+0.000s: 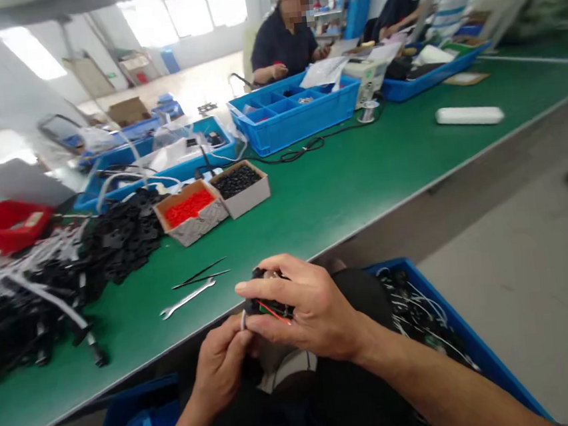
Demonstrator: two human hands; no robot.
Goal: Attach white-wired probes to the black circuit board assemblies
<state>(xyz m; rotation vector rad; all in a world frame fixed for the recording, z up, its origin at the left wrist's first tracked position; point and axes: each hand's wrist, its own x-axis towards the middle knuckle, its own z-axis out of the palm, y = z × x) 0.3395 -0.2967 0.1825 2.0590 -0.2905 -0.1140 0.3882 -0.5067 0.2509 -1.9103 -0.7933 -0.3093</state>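
Note:
Over my lap, just off the table's front edge, my right hand (pixel 305 301) is wrapped round a small black device (pixel 272 294) with a green board and a red wire. My left hand (pixel 225 356) pinches a white cable (pixel 243 319) close to the device's lower left side. The far end of the cable is hidden by my fingers. On the green table (pixel 322 196), left of the hands, lie a silver wrench (pixel 188 298) and black tweezers (pixel 200 275). Two small boxes stand behind them, one with red parts (pixel 188 207), one with black parts (pixel 235 180).
Black parts and white cables (pixel 45 296) are heaped at the left. Blue bins (pixel 298 123) line the table's back, beside a solder spool (pixel 368 112). A blue crate (pixel 456 330) of wired parts stands right of my lap. A person (pixel 285 45) sits across the table.

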